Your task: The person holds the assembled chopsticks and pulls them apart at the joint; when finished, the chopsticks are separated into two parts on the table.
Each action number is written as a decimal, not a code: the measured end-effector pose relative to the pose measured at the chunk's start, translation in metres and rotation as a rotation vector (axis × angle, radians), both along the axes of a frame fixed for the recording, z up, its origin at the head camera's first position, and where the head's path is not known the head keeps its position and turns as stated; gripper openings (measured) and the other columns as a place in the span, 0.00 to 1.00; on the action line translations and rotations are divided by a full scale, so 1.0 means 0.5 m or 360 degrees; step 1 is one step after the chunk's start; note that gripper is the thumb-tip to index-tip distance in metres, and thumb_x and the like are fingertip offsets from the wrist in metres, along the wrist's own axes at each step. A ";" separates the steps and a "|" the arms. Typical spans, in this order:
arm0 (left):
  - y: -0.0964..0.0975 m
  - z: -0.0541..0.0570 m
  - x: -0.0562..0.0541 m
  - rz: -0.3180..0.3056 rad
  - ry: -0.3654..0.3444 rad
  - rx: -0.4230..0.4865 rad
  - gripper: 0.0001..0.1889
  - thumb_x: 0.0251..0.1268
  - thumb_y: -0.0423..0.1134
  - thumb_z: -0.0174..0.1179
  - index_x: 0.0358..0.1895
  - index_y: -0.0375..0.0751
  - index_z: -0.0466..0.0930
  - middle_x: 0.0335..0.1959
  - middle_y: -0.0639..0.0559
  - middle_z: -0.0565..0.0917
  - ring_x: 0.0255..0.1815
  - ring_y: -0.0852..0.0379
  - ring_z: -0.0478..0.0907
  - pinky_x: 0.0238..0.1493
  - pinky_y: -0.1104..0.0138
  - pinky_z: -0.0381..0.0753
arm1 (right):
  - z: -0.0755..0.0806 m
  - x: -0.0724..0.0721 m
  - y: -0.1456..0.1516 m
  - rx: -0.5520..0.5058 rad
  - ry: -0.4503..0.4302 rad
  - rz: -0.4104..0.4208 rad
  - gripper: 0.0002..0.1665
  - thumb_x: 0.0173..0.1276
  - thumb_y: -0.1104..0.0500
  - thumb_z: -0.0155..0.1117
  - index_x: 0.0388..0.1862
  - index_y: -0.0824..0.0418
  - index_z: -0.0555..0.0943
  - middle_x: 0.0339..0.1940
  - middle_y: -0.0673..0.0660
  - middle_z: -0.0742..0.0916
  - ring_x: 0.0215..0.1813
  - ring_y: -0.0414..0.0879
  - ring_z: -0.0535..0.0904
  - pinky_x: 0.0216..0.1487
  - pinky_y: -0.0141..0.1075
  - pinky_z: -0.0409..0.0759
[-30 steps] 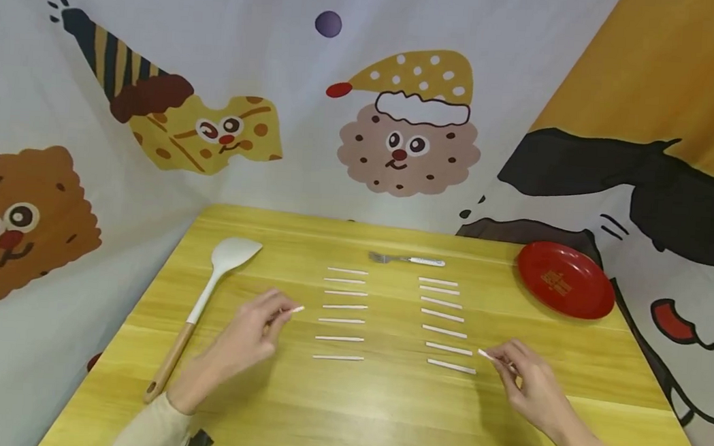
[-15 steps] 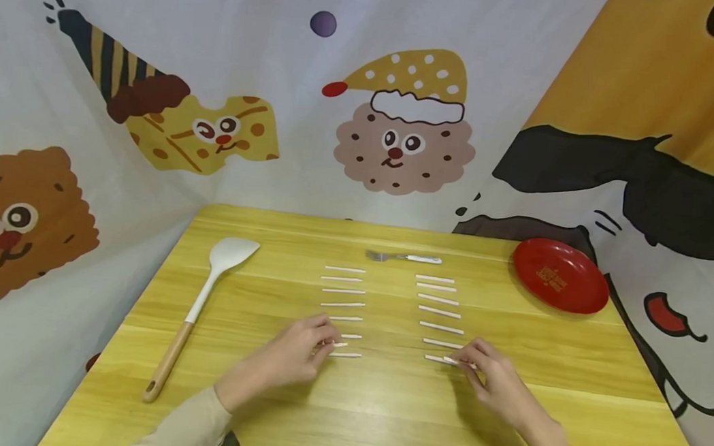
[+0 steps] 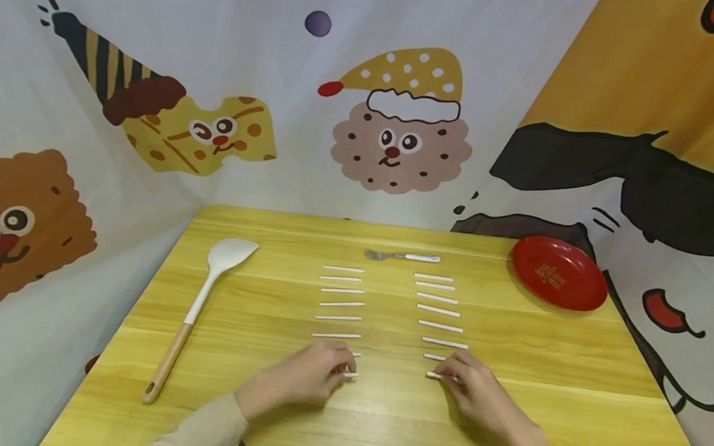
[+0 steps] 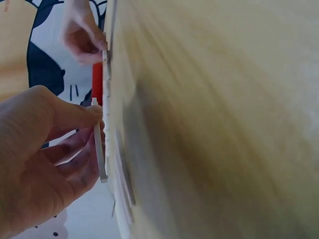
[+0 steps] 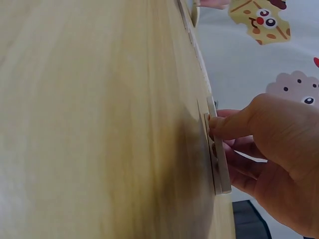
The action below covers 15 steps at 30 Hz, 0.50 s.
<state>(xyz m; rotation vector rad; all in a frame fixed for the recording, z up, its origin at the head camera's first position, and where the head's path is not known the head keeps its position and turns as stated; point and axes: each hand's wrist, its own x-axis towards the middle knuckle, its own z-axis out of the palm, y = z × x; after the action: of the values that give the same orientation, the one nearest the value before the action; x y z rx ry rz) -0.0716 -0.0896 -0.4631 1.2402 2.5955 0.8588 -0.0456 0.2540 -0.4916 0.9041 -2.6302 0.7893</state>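
Observation:
Two columns of thin white sticks lie on the wooden table, a left column (image 3: 339, 317) and a right column (image 3: 439, 310). My left hand (image 3: 305, 375) pinches a thin white stick (image 4: 100, 154) between thumb and fingers, at the near end of the left column. In the left wrist view that stick stands a little off the tabletop. At the right column's near end, my right hand (image 3: 478, 393) pinches another white stick (image 5: 222, 167), low over the table; whether it touches is unclear. Each hand partly covers the nearest lying stick of its column.
A fork (image 3: 400, 256) lies beyond the columns. At the left is a white spatula (image 3: 204, 289) with a wooden handle, and a red plate (image 3: 581, 277) sits at the far right. A printed cartoon cloth (image 3: 281, 61) hangs behind the table (image 3: 381, 422).
Both hands have come inward and toward the near side with their sticks, from outside the columns to the near ends. The lying sticks, fork, spatula and plate keep their places.

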 end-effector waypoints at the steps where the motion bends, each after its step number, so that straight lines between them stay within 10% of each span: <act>1: 0.001 -0.003 0.001 -0.0006 -0.0008 -0.0018 0.07 0.63 0.26 0.64 0.40 0.40 0.85 0.35 0.55 0.82 0.33 0.70 0.73 0.37 0.80 0.77 | -0.001 0.001 -0.001 -0.0003 -0.0008 -0.0003 0.20 0.51 0.77 0.75 0.36 0.55 0.86 0.35 0.45 0.83 0.36 0.33 0.78 0.35 0.25 0.81; 15: 0.004 -0.029 0.001 -0.0043 -0.0018 -0.0092 0.06 0.64 0.28 0.65 0.40 0.42 0.85 0.37 0.55 0.83 0.36 0.70 0.75 0.39 0.80 0.78 | 0.000 0.003 0.000 -0.0004 -0.0098 0.0014 0.20 0.54 0.77 0.74 0.37 0.53 0.86 0.36 0.44 0.83 0.36 0.34 0.79 0.34 0.26 0.80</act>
<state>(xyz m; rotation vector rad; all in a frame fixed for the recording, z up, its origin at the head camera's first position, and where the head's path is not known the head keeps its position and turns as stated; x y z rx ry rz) -0.0712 -0.0877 -0.4778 1.2485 2.5693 0.7782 -0.0439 0.2539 -0.4916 0.9055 -2.6789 0.8351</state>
